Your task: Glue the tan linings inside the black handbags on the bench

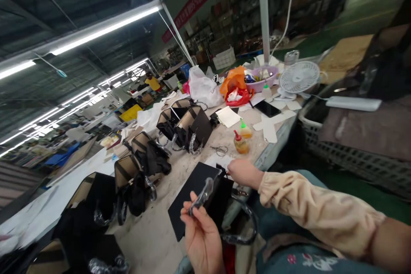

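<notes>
Hidden/cut off: left hand [201, 239] cut at wrist by bottom edge; lower part of black bag panel [195, 199] covered by that hand; bag's far side drops behind table [154, 231] edge. Right hand's fingertips not visible, tucked behind panel's top corner.
Hard to make out: wrapped handle [203, 197] glares under clear plastic, so material unclear; its 2nd loop [244, 222] hangs dark below table edge.
Left hand: fingers curled narrow, thumb + forefinger pinching wrapped handle, palm toward camera.
Right hand [244, 173]: closed loosely at panel's top corner, touching it; exact grip can't tell. Beige sleeve [314, 212] covers forearm.
Bag panel vs hands: lies flat on table, just above left hand, directly left of right hand; both touch it or its handle.
Nearby: scissors [220, 150] + two glue bottles [241, 139] just beyond right hand; finished black bags [183, 128] in row further past, left of both hands.
Far end: white fan [298, 78], well apart.
</notes>
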`<move>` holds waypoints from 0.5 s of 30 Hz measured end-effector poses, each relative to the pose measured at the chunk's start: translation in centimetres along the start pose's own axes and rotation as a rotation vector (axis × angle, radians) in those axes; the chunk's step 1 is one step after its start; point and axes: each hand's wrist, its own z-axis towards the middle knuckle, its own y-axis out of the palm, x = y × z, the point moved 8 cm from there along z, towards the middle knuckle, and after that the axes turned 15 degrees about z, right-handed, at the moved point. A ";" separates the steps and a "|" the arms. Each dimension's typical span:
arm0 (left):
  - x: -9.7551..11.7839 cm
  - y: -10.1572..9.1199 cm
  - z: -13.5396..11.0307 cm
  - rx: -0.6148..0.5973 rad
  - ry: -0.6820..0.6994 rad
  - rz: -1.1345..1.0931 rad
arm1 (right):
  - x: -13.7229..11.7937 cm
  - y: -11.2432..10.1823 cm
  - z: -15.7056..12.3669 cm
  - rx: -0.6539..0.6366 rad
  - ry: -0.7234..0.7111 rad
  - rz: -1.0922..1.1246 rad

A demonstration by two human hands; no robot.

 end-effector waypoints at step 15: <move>-4.0 -0.6 0.8 -0.282 -0.018 0.040 | -2.8 4.3 -1.6 -0.184 -0.232 0.927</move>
